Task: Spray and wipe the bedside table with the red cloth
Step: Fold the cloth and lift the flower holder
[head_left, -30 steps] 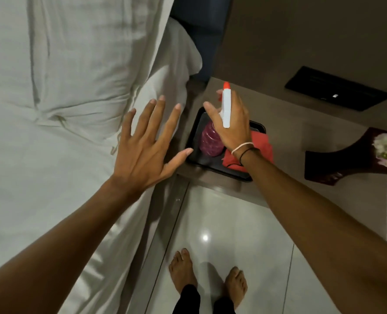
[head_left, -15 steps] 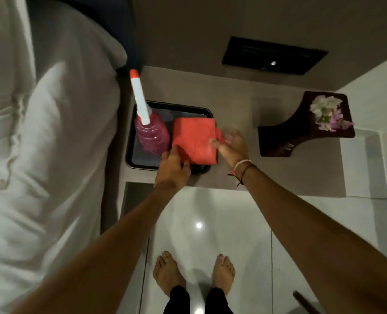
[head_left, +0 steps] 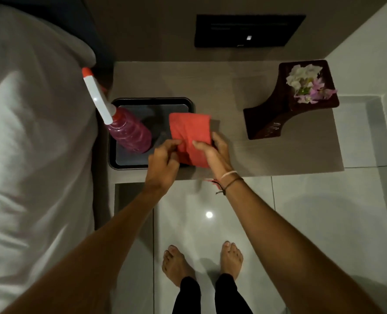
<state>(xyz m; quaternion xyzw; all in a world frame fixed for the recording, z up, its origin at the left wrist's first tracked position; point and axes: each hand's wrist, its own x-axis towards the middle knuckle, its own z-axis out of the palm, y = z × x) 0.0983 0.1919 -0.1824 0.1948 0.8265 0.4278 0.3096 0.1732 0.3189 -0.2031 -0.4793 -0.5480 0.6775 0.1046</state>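
Both your left hand (head_left: 163, 165) and right hand (head_left: 212, 150) pinch the near edge of the folded red cloth (head_left: 190, 132), while the pink plastic spray bottle (head_left: 129, 134) stands just left, nearer your left grip.

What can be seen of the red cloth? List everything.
The red cloth looks like soft, thin fabric in plain orange-red, folded into a rough rectangle with creases near the fingers. Both hands pinch its near edge: the left hand at its left corner, the right hand at its middle. It lies partly over the right rim of the black tray and partly over the bedside table.
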